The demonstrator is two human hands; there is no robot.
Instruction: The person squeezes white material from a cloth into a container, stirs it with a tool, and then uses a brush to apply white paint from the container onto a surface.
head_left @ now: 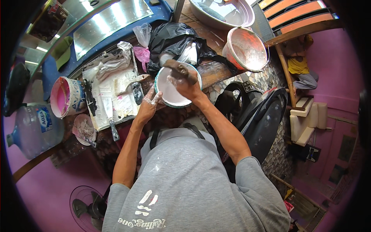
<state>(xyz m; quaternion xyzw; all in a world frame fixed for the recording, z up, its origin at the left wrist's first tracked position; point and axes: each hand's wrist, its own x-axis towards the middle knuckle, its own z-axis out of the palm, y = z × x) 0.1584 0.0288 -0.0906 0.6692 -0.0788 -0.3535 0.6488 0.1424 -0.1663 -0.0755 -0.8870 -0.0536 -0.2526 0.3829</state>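
Below my chest stands a round bucket (175, 103) with a greenish rim and pale, whitish paint inside. My left hand (148, 105), its fingers smeared with white, grips the bucket's rim on the left side. Over the bucket's mouth, my right hand (188, 86) is closed around a brown wooden stick (176, 69); its lower end is hidden by the hand and bucket. To the left, a paint-smeared tray (127, 103) holds a paintbrush (131, 82) with white-coated bristles. A putty knife (113, 125) lies over the tray's near edge.
Black plastic bags (172, 35) lie just beyond the bucket. A stained pail (243, 52) and a wide basin (241, 9) stand at far right. A pink-stained bucket (62, 96) and water jug (36, 129) are left. A motorcycle (259, 123) stands right; a person (303, 65) sits beyond.
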